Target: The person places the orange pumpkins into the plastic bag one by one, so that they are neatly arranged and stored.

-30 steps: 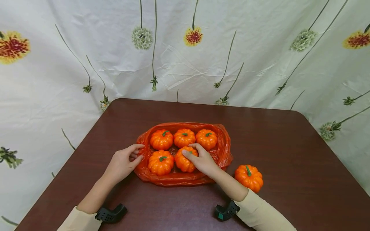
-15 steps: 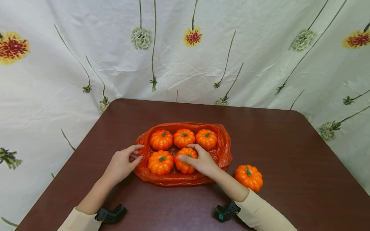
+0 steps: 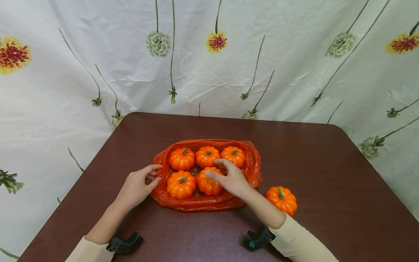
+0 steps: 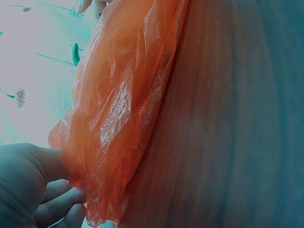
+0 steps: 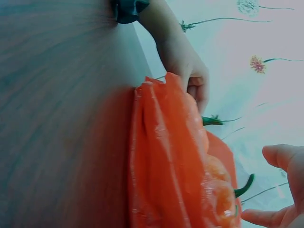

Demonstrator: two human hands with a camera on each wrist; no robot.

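Little orange toy pumpkins with green stems, several in all, sit in two rows inside an orange plastic bag (image 3: 209, 207) that lies open on the table. At the bag's left rim, my left hand (image 3: 135, 185) pinches the plastic between thumb and fingers; the left wrist view has this hand (image 4: 28, 185) at the crumpled edge. My right hand (image 3: 232, 180) hovers over the front-row right pumpkin (image 3: 207, 185), thumb and fingers spread. In the right wrist view that hand (image 5: 285, 185) stands apart from the curved stem (image 5: 245, 186). Left of it is the front-row left pumpkin (image 3: 181, 187).
One more pumpkin (image 3: 282, 200) stands outside the bag, close to my right forearm. The dark brown table (image 3: 311, 156) ends in front of a white flowered curtain (image 3: 294, 65). Black wrist devices (image 3: 126, 243) hang under both forearms.
My right hand has let go of the front-row right pumpkin and lifted slightly up and to the right. That pumpkin stays in the bag. The left hand keeps its place.
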